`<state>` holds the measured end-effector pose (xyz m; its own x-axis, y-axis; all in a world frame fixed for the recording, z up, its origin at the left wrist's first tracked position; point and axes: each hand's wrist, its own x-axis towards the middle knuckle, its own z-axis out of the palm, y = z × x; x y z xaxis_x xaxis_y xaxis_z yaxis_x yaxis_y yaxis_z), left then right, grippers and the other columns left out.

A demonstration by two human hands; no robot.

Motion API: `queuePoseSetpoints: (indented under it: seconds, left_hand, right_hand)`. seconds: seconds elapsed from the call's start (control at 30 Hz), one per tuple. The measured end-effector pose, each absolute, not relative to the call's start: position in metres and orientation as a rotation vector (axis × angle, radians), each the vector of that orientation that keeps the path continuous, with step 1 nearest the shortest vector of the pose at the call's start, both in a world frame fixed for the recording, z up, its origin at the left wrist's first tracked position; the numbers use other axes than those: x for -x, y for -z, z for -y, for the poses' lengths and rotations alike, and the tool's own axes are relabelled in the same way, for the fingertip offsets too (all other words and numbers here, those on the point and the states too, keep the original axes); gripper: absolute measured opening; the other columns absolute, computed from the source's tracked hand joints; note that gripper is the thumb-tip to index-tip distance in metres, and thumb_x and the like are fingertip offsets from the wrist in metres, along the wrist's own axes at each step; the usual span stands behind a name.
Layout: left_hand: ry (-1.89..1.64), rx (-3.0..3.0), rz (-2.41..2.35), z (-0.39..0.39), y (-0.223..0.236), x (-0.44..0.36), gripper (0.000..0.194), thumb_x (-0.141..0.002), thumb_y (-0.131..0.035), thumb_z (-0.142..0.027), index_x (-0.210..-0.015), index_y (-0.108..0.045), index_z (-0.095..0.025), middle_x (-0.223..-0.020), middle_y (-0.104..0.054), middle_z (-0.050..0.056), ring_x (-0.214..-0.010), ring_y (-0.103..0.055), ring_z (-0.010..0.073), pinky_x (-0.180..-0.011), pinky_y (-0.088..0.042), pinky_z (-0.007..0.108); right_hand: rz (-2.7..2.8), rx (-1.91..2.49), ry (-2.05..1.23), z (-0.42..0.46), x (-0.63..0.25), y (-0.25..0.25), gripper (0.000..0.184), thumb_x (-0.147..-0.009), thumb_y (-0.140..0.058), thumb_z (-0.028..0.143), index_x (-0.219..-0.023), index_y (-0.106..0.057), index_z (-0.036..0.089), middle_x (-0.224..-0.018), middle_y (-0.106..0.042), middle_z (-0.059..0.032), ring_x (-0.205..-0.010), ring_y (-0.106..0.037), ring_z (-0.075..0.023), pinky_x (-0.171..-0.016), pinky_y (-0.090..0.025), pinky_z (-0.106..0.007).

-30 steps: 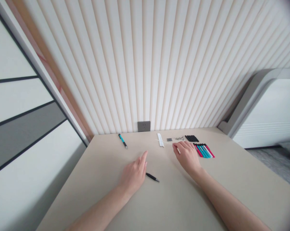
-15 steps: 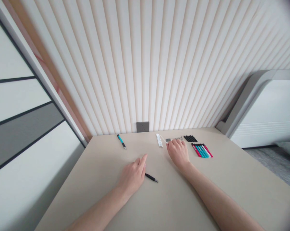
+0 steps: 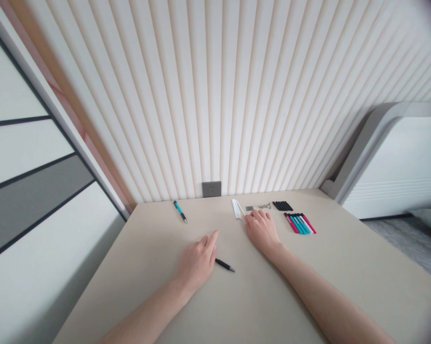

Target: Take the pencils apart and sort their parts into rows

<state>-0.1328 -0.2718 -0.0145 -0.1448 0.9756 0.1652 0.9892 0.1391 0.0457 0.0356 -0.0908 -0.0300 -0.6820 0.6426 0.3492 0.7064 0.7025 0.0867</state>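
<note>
My left hand rests over the middle of the table, closed around a black pen barrel. Its silver tip points right and toward me, while the other end is hidden in my fingers. My right hand is pinched on the lower end of a thin white pen refill, which leans up and left from my fingertips. Just left of it lies a small bundle of white refills. Beyond my right fingers are a patch of tiny grey pieces and a group of small metal parts.
Black pen grips lie in a row at the back right. In front of them are several red, blue and white pen barrels. A blue and black pen lies at the back left. A dark wall socket sits behind the table.
My right hand has moved slightly left and lower, bringing the white refill down beside the bundle. The grey pieces and metal parts show more fully. My left hand stays in place.
</note>
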Motion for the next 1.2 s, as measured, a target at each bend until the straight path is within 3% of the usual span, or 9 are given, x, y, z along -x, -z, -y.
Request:
queuePoseSetpoints:
  seconds: [0.47, 0.77, 0.93, 1.2]
  left_hand:
    - [0.234, 2.013, 2.298, 0.2717, 0.0124, 0.1334, 0.042, -0.101, -0.029, -0.024, -0.140, -0.045, -0.021, -0.101, -0.070, 0.008, -0.080, -0.070, 0.0210, -0.065, -0.052, 0.029]
    - [0.241, 2.013, 2.288, 0.2720, 0.0131, 0.1336, 0.041, -0.101, -0.030, -0.023, -0.139, -0.045, -0.021, -0.100, -0.070, 0.007, -0.080, -0.069, 0.0206, -0.065, -0.051, 0.028]
    - [0.244, 2.019, 2.288, 0.2722, 0.0128, 0.1338, 0.042, -0.101, -0.029, -0.023, -0.139, -0.045, -0.021, -0.101, -0.070, 0.008, -0.082, -0.069, 0.0211, -0.065, -0.051, 0.029]
    - [0.243, 2.013, 2.287, 0.2722, 0.0154, 0.1345, 0.041, -0.101, -0.030, -0.023, -0.139, -0.044, -0.022, -0.101, -0.070, 0.008, -0.082, -0.069, 0.0207, -0.066, -0.050, 0.028]
  right_hand:
    - [2.573, 1.038, 0.231, 0.0932, -0.0364, 0.0320, 0.023, -0.096, -0.047, 0.019, -0.090, -0.069, 0.020, -0.101, -0.068, -0.0109, -0.096, -0.054, -0.0246, -0.080, -0.032, -0.037]
    - [2.584, 0.987, 0.141, 0.0913, -0.0362, 0.0336, 0.022, -0.097, -0.048, 0.021, -0.100, -0.069, 0.023, -0.104, -0.069, -0.0080, -0.099, -0.054, -0.0232, -0.082, -0.032, -0.035]
    - [2.569, 0.925, 0.087, 0.0888, -0.0354, 0.0364, 0.028, -0.099, -0.045, 0.021, -0.117, -0.065, 0.023, -0.116, -0.069, -0.0083, -0.106, -0.056, -0.0230, -0.089, -0.034, -0.036]
    - [2.601, 0.806, -0.009, 0.0856, -0.0353, 0.0368, 0.030, -0.097, -0.047, 0.017, -0.118, -0.066, 0.025, -0.123, -0.068, -0.0055, -0.114, -0.058, -0.0197, -0.097, -0.038, -0.036]
